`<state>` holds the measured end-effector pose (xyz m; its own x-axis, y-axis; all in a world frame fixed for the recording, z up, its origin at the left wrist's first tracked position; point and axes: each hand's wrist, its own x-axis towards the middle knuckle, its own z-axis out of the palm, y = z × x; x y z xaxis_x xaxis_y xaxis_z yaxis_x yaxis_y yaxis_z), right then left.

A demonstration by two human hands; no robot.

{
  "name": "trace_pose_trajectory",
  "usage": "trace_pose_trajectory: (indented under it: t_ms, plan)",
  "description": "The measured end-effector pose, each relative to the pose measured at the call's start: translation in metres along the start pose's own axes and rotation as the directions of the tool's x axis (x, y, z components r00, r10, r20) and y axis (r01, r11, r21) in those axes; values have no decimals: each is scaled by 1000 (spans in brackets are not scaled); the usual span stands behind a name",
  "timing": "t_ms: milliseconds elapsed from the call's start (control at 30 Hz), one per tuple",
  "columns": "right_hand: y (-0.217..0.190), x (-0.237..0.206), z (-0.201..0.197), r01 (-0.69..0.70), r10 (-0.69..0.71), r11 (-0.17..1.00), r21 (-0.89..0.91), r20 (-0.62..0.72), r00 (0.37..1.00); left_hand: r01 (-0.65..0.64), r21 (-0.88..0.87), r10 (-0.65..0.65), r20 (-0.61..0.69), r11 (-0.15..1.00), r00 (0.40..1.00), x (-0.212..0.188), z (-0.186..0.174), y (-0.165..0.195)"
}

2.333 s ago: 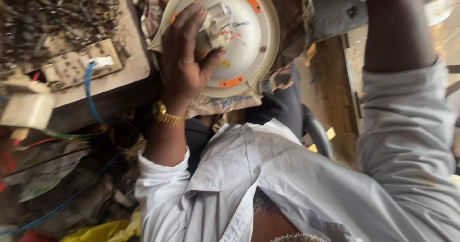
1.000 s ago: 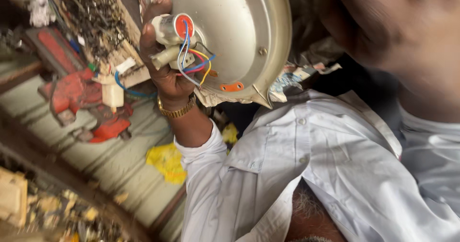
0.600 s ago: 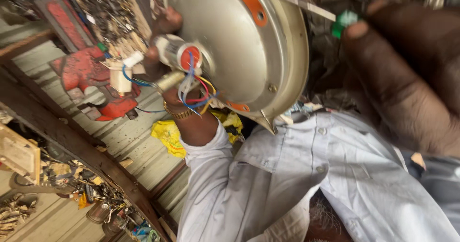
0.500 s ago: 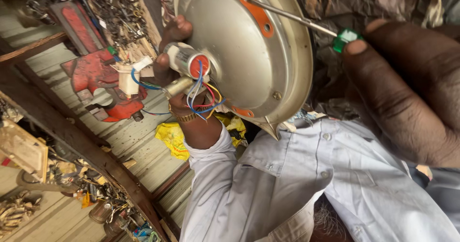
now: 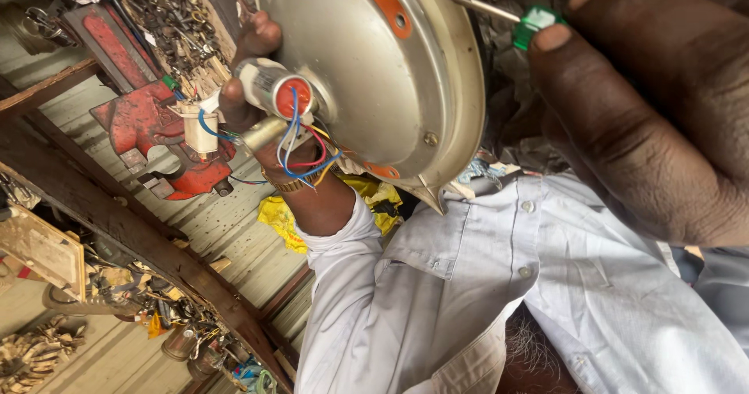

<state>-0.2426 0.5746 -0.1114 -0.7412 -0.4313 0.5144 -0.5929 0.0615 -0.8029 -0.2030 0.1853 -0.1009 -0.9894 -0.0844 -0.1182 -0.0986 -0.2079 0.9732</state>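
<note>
a round metal fan motor housing [image 5: 390, 74] fills twelve o'clock. the left hand [image 5: 250, 105] grips its wired centre shaft at nine o'clock; the right hand [image 5: 647, 105] clasps a green-handled screwdriver [image 5: 468, 4] at two. it looks heavy, rigid, smooth; best held by the rim.

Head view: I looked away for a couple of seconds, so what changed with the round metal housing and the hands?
The right hand came in from the right with a green-handled screwdriver and laid its shaft across the round metal housing. The left hand, earlier spread over the centre, shifted to the left edge, baring the coloured wires and hub. The left hand still holds the housing up; the gold bracelet stays on.
</note>
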Motion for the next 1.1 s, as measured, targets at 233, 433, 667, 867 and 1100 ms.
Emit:
trace_pose_trajectory:
  t_ms: [233,433,667,867,1100]
  plan:
    - [28,20,2,438,-477,855,-277,-87,875,57,-55,-57,5,997,998,1,-11,1]
    - [36,1,-3,398,-413,892,-213,-28,910,58,-44,-58,7,997,998,5,-10,1]
    - [41,5,-4,437,-447,888,-142,-48,893,47,-21,-46,16,999,999,8,-10,2]
    - [30,2,-4,413,-434,881,-232,-49,900,-9,-42,11,46,999,999,1,-2,-1]
    - [-29,-31,19,-9,-66,889,-457,-147,987,203,-356,-102,281,912,954,-18,-1,27]
